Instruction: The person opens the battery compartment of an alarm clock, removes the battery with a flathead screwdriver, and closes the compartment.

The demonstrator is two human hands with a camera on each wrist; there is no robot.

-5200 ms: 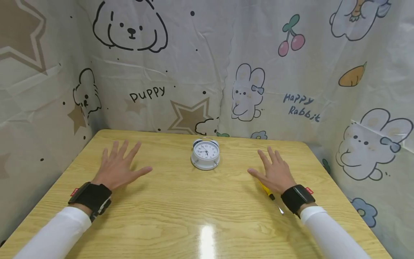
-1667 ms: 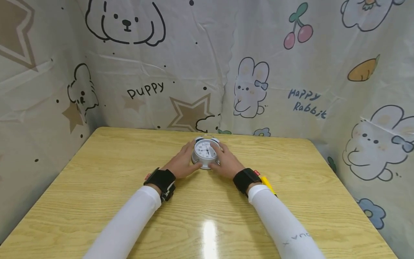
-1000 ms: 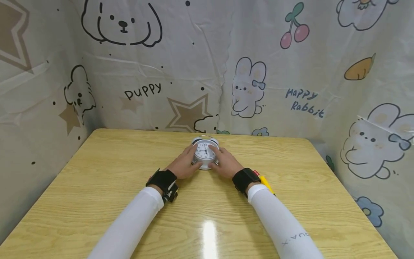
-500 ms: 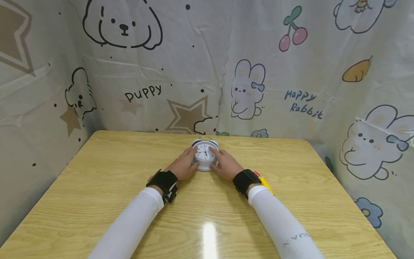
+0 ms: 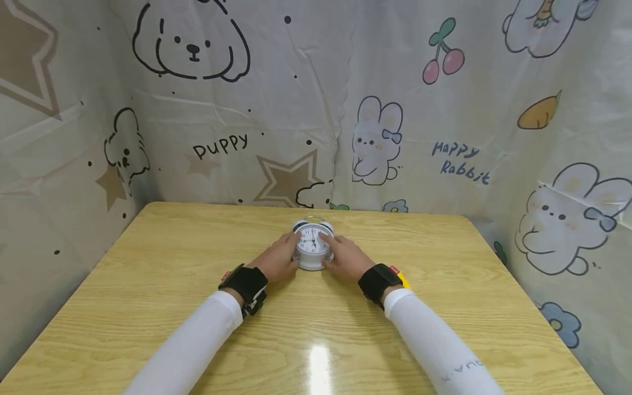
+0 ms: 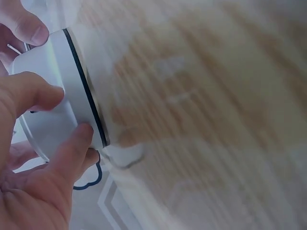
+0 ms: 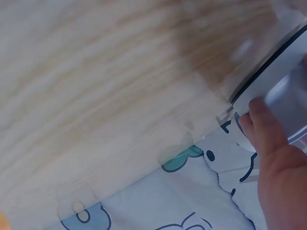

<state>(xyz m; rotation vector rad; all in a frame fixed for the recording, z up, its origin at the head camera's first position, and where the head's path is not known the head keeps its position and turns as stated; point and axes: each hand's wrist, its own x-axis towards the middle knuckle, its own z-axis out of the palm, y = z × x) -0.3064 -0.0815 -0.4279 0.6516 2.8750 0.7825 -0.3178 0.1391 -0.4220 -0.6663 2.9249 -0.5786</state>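
A white twin-bell alarm clock [image 5: 311,242] stands on the wooden table, its dial tilted up toward me. My left hand [image 5: 277,260] grips its left side, thumb low and fingers up along the rim. From the right, my right hand [image 5: 347,260] holds the opposite side, with the index finger over the dial's edge. In the left wrist view, fingertips press the smooth side of the clock [image 6: 50,62] just above its dark base ring. The right wrist view shows fingers against the clock's casing [image 7: 288,103] too. Most of a yellow-handled screwdriver [image 5: 405,281] is hidden behind my right wrist.
The wooden table [image 5: 187,241] ends at a cloth curtain [image 5: 276,109] printed with puppies, rabbits and stars, which also closes in the left and right sides. Bare wood lies on both sides of the clock. Light glares near the front edge.
Both hands came in from the table's sides and took hold of the clock. Over the last half second, the clock has slid slightly toward me between them.
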